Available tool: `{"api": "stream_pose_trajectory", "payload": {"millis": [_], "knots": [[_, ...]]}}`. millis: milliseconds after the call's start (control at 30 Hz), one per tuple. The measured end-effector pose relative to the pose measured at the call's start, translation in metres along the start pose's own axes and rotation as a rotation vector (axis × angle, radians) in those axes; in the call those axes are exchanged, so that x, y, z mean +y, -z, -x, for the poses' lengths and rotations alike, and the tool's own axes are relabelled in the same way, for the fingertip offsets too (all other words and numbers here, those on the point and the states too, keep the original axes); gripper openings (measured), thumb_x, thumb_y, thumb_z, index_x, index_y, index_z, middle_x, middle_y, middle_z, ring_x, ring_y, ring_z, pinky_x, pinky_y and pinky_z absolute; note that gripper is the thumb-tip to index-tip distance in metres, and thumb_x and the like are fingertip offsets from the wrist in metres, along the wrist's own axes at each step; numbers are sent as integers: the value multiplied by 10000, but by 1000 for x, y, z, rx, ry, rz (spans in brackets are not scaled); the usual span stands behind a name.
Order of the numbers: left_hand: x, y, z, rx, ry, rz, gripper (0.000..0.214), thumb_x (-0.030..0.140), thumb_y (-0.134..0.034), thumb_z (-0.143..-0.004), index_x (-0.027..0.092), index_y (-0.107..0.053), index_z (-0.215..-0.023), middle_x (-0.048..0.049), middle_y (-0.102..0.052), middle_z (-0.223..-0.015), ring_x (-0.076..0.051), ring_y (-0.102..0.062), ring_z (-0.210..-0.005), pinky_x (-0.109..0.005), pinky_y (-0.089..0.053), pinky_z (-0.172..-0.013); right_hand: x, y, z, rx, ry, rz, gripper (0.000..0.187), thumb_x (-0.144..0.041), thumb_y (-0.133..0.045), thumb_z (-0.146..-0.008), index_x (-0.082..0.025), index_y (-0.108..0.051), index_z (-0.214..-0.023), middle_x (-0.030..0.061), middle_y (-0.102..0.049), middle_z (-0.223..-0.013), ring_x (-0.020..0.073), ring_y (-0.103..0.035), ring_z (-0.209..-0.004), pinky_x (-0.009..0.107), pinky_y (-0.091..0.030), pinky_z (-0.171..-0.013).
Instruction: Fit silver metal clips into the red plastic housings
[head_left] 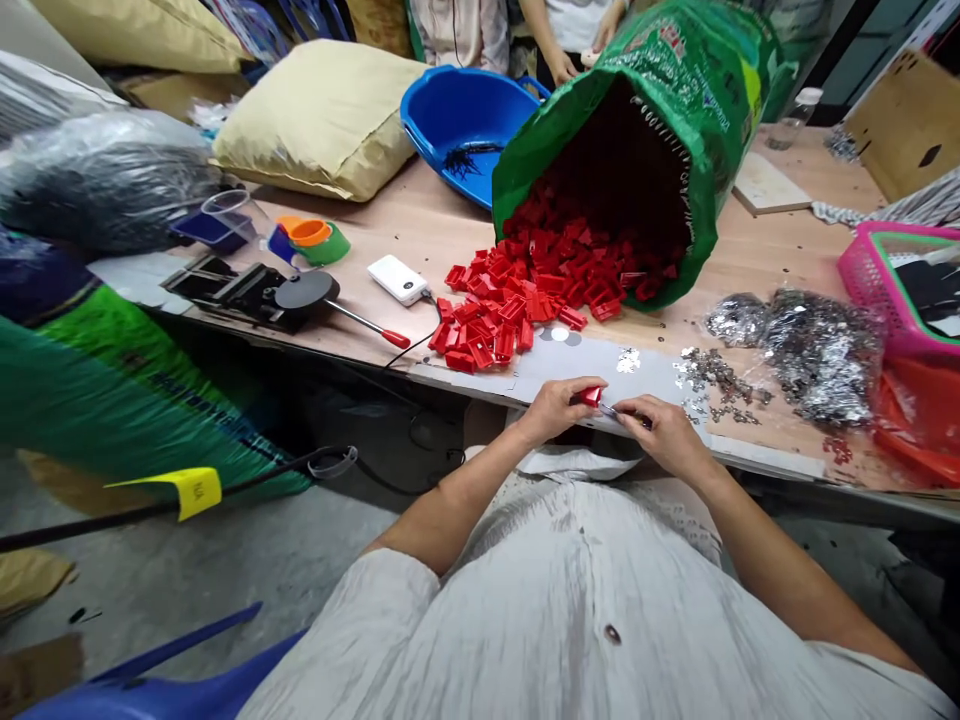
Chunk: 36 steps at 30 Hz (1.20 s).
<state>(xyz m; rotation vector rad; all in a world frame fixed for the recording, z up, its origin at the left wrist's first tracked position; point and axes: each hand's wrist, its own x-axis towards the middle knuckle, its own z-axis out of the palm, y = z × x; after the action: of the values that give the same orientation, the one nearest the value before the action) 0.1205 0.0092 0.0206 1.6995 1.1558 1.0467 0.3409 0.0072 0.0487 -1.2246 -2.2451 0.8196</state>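
Close to the table's front edge, my left hand (559,408) is closed around a small red plastic part (590,396). My right hand (660,430) pinches a slim tool (609,410) with a metal tip that points at the red part; its dark handle is mostly covered by my fingers, so its exact kind is unclear. Beyond my hands, a heap of similar red plastic parts (517,290) spills from a green woven sack (720,90) lying on its side. Small silvery metal pieces (712,380) lie scattered right of my right hand.
A black hand press (255,295) with a red-tipped lever and a white power bank (397,279) stand left. Behind are a blue basin (457,110) and a stuffed tan sack (315,115). Bagged metal pieces (821,350) and a pink basket (870,280) are right. People stand across the table.
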Motion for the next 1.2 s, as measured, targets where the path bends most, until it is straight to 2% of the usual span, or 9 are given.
{"api": "stream_pose_trajectory", "payload": {"millis": [233, 533, 833, 1000, 1200], "knots": [[2, 1, 0, -10, 9, 29, 410, 232, -783, -692, 236, -731, -1099, -39, -744, -1028, -195, -675, -925, -317, -467, -943, -2, -2, -4, -25, 20, 46, 224, -249, -526, -922, -223, -720, -1032, 69, -726, -991, 225, -681, -909, 366, -511, -828], [2, 0, 0, -12, 5, 8, 377, 256, -788, -699, 218, -724, -1069, -36, -734, -1009, -192, -662, -905, -291, -471, -875, 1, -8, -8, -44, 17, 116, 212, -217, -527, -926, -214, -722, -1009, 74, -724, -998, 225, -675, -915, 356, -503, -831], [3, -1, 0, -22, 8, -80, 332, 242, -759, -736, 196, -697, -1060, -18, -726, -944, -163, -654, -854, -256, -474, -840, -22, -3, -17, -129, -177, 273, 190, -197, -538, -910, -219, -722, -949, 51, -722, -946, 215, -656, -893, 307, -448, -789], [4, -4, -1, -10, 25, -94, 302, 228, -758, -732, 197, -694, -1024, -7, -720, -910, -154, -646, -824, -246, -474, -816, -33, -12, -19, -106, -240, 317, 199, -190, -511, -918, -207, -704, -964, 62, -711, -975, 218, -647, -909, 303, -426, -770], [8, -4, 5, 20, 43, -28, 320, 226, -773, -711, 188, -683, -1015, -6, -709, -912, -148, -633, -831, -251, -463, -813, -26, -6, -11, -108, -149, 181, 188, -208, -495, -932, -209, -663, -1017, 69, -690, -1023, 212, -633, -950, 311, -437, -825]]}}
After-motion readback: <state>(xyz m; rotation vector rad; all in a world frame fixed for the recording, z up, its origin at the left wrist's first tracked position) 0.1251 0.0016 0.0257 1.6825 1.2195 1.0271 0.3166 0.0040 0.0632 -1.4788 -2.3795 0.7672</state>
